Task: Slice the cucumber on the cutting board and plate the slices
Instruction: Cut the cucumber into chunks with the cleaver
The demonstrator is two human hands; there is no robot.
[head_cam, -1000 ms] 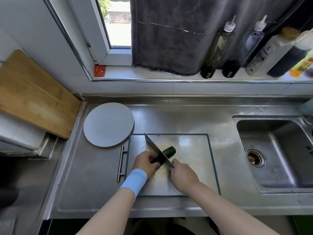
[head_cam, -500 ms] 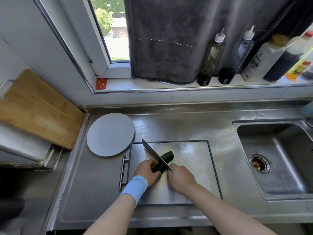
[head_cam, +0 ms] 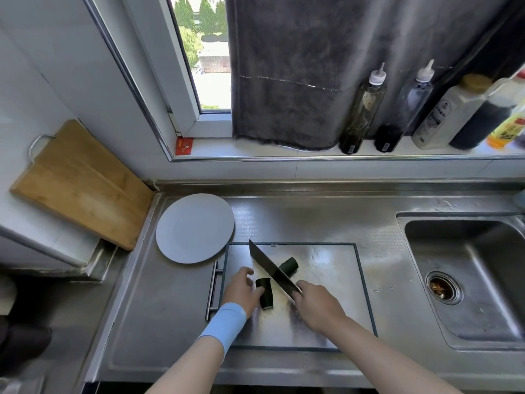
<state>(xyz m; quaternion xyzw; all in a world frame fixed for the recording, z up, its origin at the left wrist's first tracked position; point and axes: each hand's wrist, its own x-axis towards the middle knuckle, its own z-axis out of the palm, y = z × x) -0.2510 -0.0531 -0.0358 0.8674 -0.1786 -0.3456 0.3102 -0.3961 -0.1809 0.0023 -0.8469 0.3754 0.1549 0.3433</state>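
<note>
**A:** So where's the cucumber point(head_cam: 264, 291), and what are the hands up to?

**B:** Nearest first. The left hand point(head_cam: 241, 290), with a pale blue wristband point(head_cam: 224, 322), is loose and its fingers are spread. It isn't gripping anything, its edge is just touching the near chunk point(head_cam: 266, 301). The right hand point(head_cam: 318, 307) is wrapped tight round the handle of the knife point(head_cam: 268, 264). The cucumber is on the steel cutting board point(head_cam: 329, 268) in two stubby pieces, and the skin is so dark green it's nearly black in this light. The near chunk points roughly back at the person. The far chunk point(head_cam: 289, 265) is just past the blade, angled off to the right.

**A:** Is the blade touching either one?

**B:** It runs between them with the tip aimed toward the plate point(head_cam: 194, 227). It looks right up against the far chunk, but I can't tell if it's resting on the board. The plate is grey and round, at the board's far left corner. Further back there's a wooden board point(head_cam: 82, 183) leaning on the wall and bottles point(head_cam: 360, 109) on the sill.
</note>
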